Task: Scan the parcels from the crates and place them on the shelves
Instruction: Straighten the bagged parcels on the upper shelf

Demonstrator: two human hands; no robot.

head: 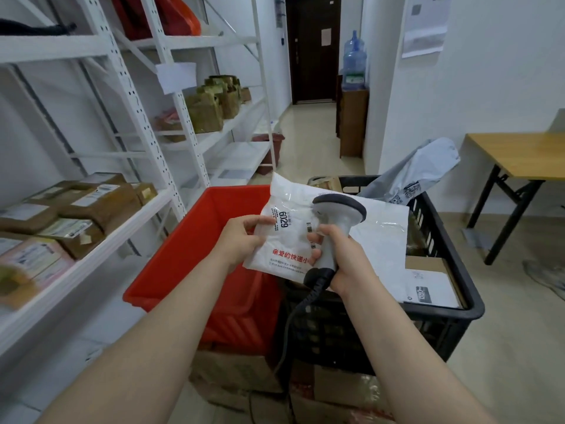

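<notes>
left hand (pixel 241 240) grip pinches white poly parcel (pixel 287 240), 9 o'clock edge, thumb on top; right hand (pixel 348 264) grip wraps barcode scanner (pixel 337 215) handle, 3 o'clock

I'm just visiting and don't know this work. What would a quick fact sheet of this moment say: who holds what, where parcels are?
Left hand: pinches white plastic mailer bag marked 6029
Right hand: grips grey handheld barcode scanner, head close to the bag
Red plastic crate: no parcels visible inside
Black plastic crate: holds parcels, including a grey bag
White metal shelf: brown cardboard parcels on it
Stage: scanning; bag not yet shelved
</notes>
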